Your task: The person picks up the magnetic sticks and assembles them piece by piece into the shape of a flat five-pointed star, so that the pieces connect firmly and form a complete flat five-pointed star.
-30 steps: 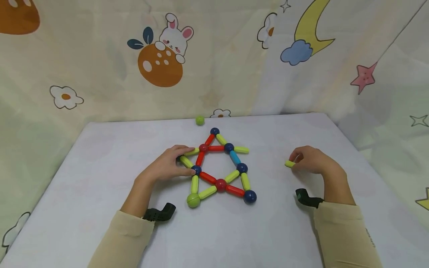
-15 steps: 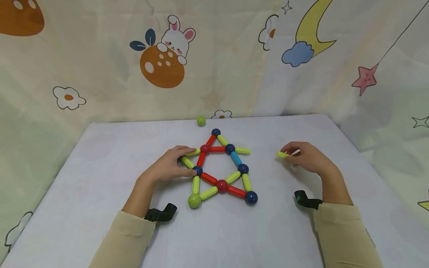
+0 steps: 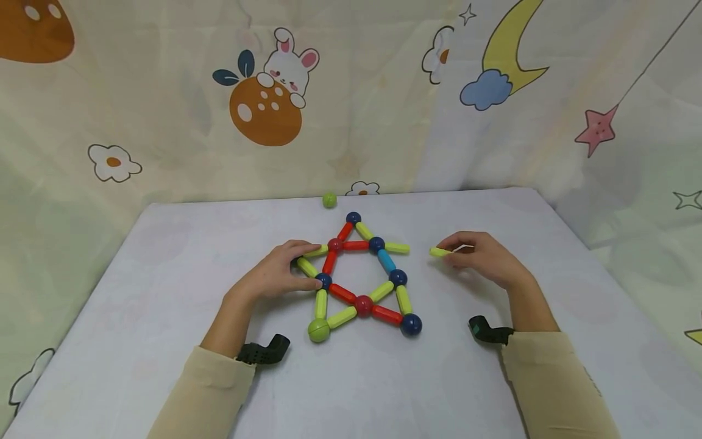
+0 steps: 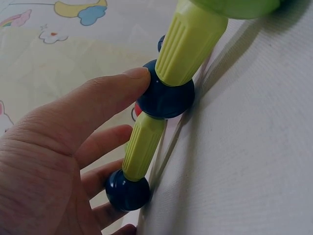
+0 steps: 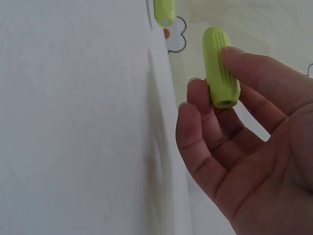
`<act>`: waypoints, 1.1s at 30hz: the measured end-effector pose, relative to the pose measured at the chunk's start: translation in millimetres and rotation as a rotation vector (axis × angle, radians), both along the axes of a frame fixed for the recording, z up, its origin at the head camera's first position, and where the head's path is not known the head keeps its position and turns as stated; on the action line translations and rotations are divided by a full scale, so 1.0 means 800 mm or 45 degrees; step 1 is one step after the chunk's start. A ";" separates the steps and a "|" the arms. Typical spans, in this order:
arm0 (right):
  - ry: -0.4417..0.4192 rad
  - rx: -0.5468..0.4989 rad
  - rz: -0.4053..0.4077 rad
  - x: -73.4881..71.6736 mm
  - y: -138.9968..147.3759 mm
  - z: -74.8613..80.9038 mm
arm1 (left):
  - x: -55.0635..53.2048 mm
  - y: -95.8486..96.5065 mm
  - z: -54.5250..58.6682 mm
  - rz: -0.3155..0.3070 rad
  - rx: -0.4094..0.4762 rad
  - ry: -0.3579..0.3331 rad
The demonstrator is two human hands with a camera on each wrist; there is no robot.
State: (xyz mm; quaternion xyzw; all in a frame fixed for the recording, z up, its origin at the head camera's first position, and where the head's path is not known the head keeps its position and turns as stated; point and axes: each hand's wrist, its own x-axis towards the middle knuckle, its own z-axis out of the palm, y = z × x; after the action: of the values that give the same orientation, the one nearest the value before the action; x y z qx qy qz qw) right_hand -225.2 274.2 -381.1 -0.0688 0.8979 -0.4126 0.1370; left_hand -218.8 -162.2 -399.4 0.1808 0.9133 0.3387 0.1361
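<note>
A flat star-like frame of magnetic sticks and balls (image 3: pixel 342 294) lies mid-table, in red, yellow-green, light blue and dark blue. My left hand (image 3: pixel 274 268) holds its left corner. The left wrist view has the thumb pressing a dark blue ball (image 4: pixel 166 98), with the other fingers behind a yellow-green stick (image 4: pixel 143 147) and the corner ball (image 4: pixel 128 191). Between thumb and fingers, my right hand (image 3: pixel 479 256) pinches a loose yellow-green magnetic stick (image 5: pixel 221 73) above the table. That stick points left, toward another yellow-green stick (image 3: pixel 397 248) jutting from the frame's right side.
One loose green ball (image 3: pixel 329 200) sits at the table's back edge. A patterned cloth (image 3: pixel 373 110) hangs behind the white table (image 3: pixel 181 244). Each wrist carries a black camera mount (image 3: pixel 265 350).
My right hand has moved left toward the frame with the yellow-green magnetic stick, raising it a little at first. The left hand keeps its place on the frame.
</note>
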 end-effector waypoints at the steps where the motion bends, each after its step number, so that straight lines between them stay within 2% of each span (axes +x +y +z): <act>1: -0.002 -0.003 0.002 -0.001 -0.002 -0.001 | 0.000 0.000 0.000 0.000 -0.001 0.000; 13: -0.063 -0.029 0.001 -0.018 -0.026 -0.011 | 0.000 -0.001 0.000 0.005 0.003 -0.009; 18: -0.099 -0.085 -0.003 -0.029 -0.032 -0.017 | 0.001 -0.001 0.001 0.004 0.007 0.000; 24: -0.152 -0.203 0.040 -0.036 -0.038 -0.021 | 0.000 0.000 -0.002 0.002 0.002 0.007; 33: -0.185 -0.225 0.118 -0.037 -0.045 -0.023 | -0.001 0.000 -0.003 0.015 -0.005 0.005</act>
State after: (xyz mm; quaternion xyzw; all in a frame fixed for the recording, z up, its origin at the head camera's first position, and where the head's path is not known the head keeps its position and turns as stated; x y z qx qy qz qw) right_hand -255.0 238.3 -399.5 -0.0918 0.8417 -0.4872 0.2142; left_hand -219.9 -162.2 -401.7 0.1759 0.9153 0.3372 0.1326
